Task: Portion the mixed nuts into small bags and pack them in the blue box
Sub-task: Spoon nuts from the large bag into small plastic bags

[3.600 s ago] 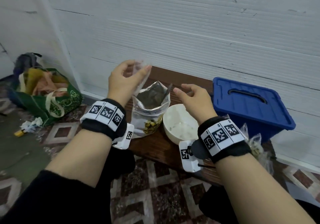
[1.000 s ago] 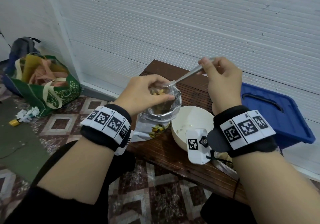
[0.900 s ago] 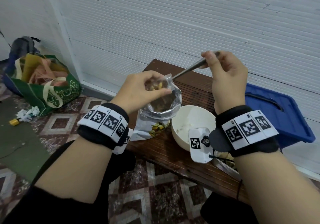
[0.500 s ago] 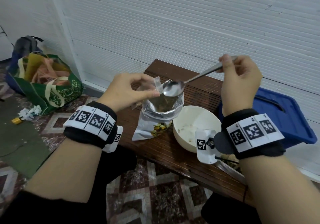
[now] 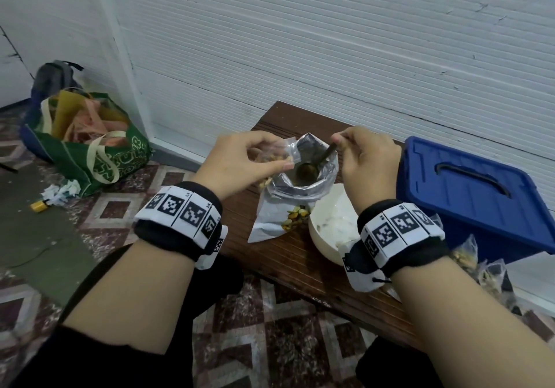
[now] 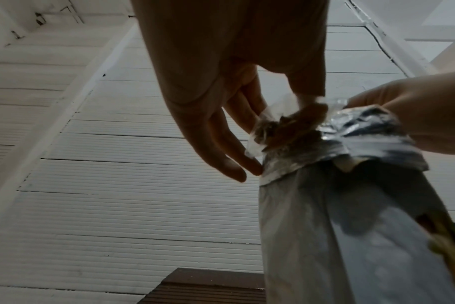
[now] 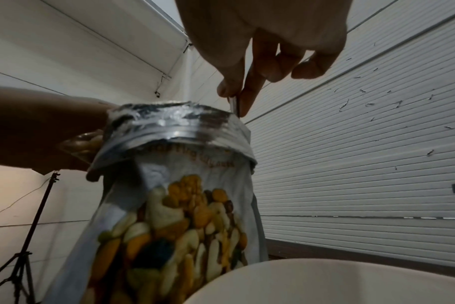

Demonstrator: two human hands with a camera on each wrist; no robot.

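Spoon (image 5: pixel 312 169) has been dipped back down into the nut pouch (image 5: pixel 295 198) by the right hand (image 5: pixel 368 162); small bag (image 5: pixel 274 159) kept pinched by the left hand (image 5: pixel 240 162), so another scoop's probably needed.

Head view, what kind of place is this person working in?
Probably an informal home or storage corner, not a proper kitchen. The work happens on a low brown wooden bench over a patterned tiled floor, against a ribbed white wall, with a stuffed green shopping bag left on the floor.
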